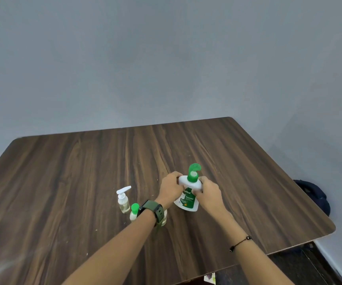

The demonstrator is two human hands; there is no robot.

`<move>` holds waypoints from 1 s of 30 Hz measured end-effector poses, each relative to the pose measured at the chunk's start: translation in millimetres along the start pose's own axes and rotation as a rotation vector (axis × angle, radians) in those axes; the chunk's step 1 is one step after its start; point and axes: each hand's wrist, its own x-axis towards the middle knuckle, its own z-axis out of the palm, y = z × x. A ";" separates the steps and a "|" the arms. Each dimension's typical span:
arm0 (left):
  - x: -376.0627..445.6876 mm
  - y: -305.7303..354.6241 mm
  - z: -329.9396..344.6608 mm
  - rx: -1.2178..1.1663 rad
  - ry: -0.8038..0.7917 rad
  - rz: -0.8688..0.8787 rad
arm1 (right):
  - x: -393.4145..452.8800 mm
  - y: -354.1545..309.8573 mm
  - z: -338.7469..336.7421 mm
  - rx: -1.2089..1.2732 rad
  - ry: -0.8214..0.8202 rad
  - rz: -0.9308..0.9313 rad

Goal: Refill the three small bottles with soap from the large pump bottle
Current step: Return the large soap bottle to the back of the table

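We held the large pump bottle (187,199) upright on the wooden table (83,171), a little right of the middle and toward the near edge. Our left hand (171,187) curled round its left shoulder and our right hand (208,190) round its right shoulder, fingers wrapped close against the white body just below the green pump head (193,171), which rose free between the two hands with its spout curving over to the right.

To the left of the big bottle stood a small clear bottle with a white pump (123,199), apart from everything else. Nearer to us a small bottle with a green cap (134,212) stood just beside our left wrist. A green watch (152,210) on that wrist covered most of a third small bottle (164,218); only a pale sliver of it showed, and we could not tell its cap or fill. Our right wrist wore a thin black cord (240,242).

A dark bag (314,194) sat past the table's right edge, partly cut off by it.
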 end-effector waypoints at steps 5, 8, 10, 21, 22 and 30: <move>11.9 31.3 -39.3 -0.031 0.117 0.111 | 20.0 -43.9 -38.7 0.019 0.058 -0.133; 21.1 54.2 -74.0 -0.027 0.179 0.152 | 35.5 -79.3 -60.0 0.038 0.068 -0.230; 29.4 68.7 -97.8 -0.053 0.216 0.165 | 50.0 -102.7 -71.0 0.049 0.066 -0.294; 98.7 97.4 -199.9 -0.053 0.518 0.096 | 158.2 -218.1 -85.2 0.067 -0.034 -0.609; 106.0 97.4 -207.6 -0.061 0.546 0.086 | 169.6 -227.2 -82.6 0.064 -0.042 -0.635; 172.7 77.2 -252.8 -0.171 0.620 -0.006 | 247.5 -275.6 -41.1 0.097 -0.086 -0.677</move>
